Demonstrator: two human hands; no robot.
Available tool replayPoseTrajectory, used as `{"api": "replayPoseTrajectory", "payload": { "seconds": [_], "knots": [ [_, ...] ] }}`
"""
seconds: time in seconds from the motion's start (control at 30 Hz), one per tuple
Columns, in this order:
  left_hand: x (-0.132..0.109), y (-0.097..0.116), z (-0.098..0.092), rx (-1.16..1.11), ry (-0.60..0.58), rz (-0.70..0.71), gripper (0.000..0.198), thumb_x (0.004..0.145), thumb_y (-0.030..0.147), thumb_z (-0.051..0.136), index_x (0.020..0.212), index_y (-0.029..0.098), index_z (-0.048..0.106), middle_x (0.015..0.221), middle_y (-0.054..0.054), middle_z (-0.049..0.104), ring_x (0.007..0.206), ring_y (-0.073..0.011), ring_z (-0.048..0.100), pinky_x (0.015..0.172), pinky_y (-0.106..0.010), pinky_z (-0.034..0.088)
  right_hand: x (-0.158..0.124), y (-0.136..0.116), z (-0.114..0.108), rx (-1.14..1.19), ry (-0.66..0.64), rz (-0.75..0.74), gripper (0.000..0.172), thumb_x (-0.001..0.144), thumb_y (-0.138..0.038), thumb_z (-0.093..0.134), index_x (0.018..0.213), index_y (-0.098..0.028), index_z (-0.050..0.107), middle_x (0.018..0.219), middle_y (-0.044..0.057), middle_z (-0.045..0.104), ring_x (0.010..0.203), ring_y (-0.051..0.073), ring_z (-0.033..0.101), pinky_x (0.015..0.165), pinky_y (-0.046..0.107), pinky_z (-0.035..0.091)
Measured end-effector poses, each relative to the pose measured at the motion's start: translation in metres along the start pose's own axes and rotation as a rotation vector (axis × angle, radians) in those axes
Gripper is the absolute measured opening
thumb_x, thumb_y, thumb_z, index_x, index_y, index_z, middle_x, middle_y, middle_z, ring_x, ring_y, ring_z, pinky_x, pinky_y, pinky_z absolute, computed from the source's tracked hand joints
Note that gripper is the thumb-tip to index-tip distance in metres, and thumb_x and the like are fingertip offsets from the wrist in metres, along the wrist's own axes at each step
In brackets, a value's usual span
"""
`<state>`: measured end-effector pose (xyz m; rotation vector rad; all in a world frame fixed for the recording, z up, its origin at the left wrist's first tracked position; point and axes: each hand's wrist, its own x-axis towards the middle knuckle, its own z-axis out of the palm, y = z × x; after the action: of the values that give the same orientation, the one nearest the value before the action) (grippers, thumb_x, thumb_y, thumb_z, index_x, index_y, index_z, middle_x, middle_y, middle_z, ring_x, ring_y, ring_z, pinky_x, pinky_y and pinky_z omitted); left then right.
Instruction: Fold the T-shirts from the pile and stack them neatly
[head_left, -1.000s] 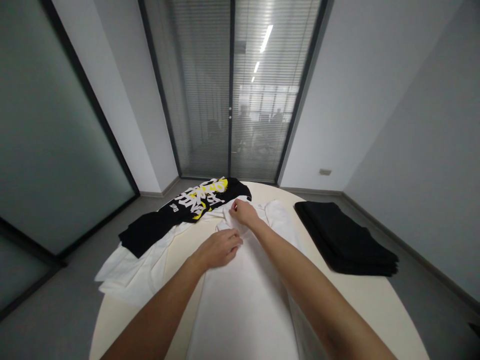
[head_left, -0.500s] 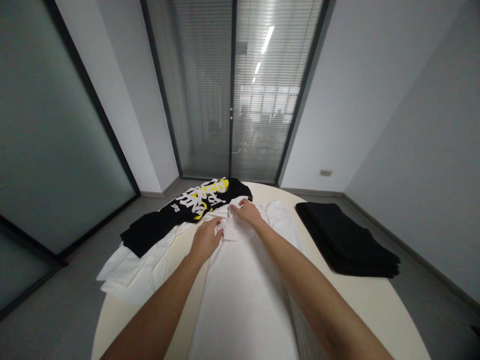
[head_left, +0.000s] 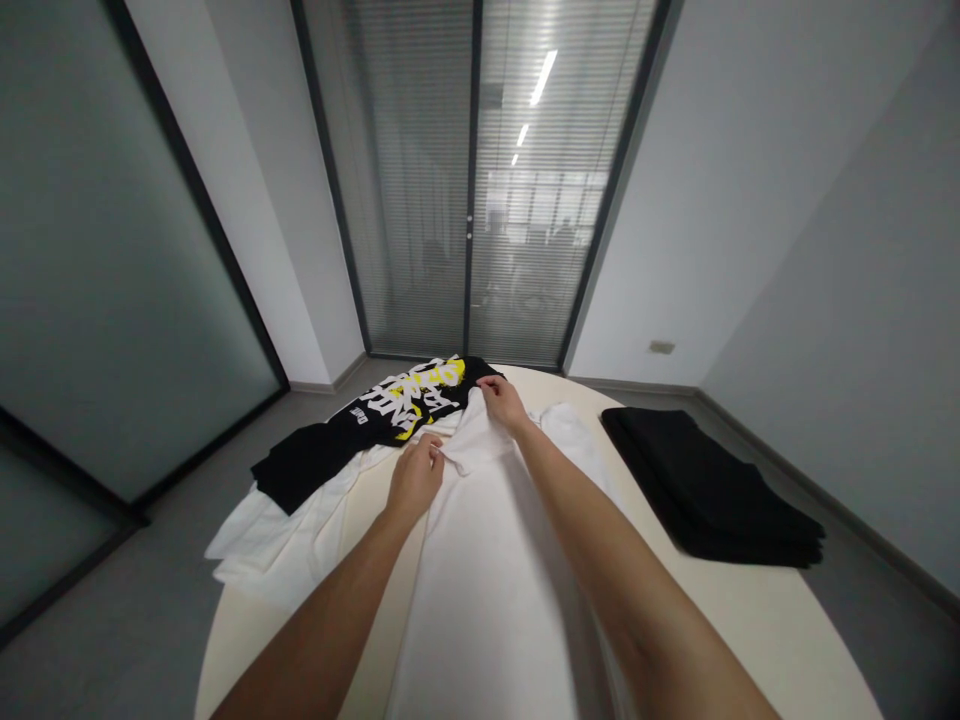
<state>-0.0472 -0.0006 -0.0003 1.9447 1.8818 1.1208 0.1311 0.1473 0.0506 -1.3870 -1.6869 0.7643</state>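
A white garment (head_left: 487,580) lies lengthwise on the round cream table (head_left: 750,610), running away from me. My left hand (head_left: 415,475) pinches its fabric at the far left corner. My right hand (head_left: 504,402) grips the far edge of the same white garment and lifts a fold of it slightly. Both hands are closed on the cloth, a short way apart.
A black T-shirt with white and yellow lettering (head_left: 375,420) lies at the far left over another white garment (head_left: 277,535) that hangs past the table edge. A stack of folded black clothes (head_left: 709,485) sits at the right. Glass doors with blinds (head_left: 472,180) stand behind.
My left hand moved forward from resting on the cloth and took hold of its far left corner. My right hand shifted a little farther away, raising the fabric's edge.
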Motion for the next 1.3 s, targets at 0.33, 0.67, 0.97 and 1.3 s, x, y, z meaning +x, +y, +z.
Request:
{"api": "replayPoseTrajectory", "payload": {
  "seconds": [0.33,0.67,0.97,1.3],
  "knots": [
    [-0.001,0.002,-0.003,0.040,-0.049,0.041,0.030,0.095,0.019,0.048,0.117,0.024,0.067,0.085,-0.006,0.069,0.087,-0.0234,0.065,0.081,-0.034,0.050,-0.010,0.011,0.007,0.045,-0.101,-0.024,0.061,0.076,-0.014,0.067,0.135,-0.017,0.053,0.131,0.012,0.061,0.115,0.017,0.061,0.097,0.030,0.049],
    [-0.002,-0.001,0.000,0.045,-0.078,0.091,0.039,0.095,0.015,0.048,0.125,0.021,0.072,0.111,-0.010,0.076,0.108,-0.0265,0.065,0.097,-0.041,0.051,-0.023,0.006,-0.001,-0.083,-0.069,0.035,0.039,0.083,-0.019,0.059,0.123,-0.020,0.060,0.110,0.004,0.070,0.091,0.014,0.065,0.090,0.029,0.050],
    [0.000,0.003,-0.002,0.033,-0.055,0.043,0.035,0.097,0.021,0.045,0.115,0.018,0.075,0.110,-0.009,0.076,0.107,-0.0232,0.066,0.096,-0.035,0.048,-0.047,-0.009,-0.018,-0.580,-0.130,0.263,0.043,0.082,-0.045,0.061,0.117,-0.021,0.061,0.115,0.013,0.071,0.113,0.033,0.064,0.102,0.051,0.040],
    [0.002,0.001,0.000,0.019,-0.046,0.001,0.025,0.095,0.026,0.053,0.106,0.018,0.074,0.096,-0.008,0.075,0.093,-0.0233,0.066,0.085,-0.033,0.048,-0.084,-0.029,-0.016,-0.706,-0.013,-0.098,0.024,0.092,-0.027,0.051,0.112,-0.019,0.062,0.112,0.013,0.068,0.104,0.026,0.062,0.087,0.036,0.042]
  ]
}}
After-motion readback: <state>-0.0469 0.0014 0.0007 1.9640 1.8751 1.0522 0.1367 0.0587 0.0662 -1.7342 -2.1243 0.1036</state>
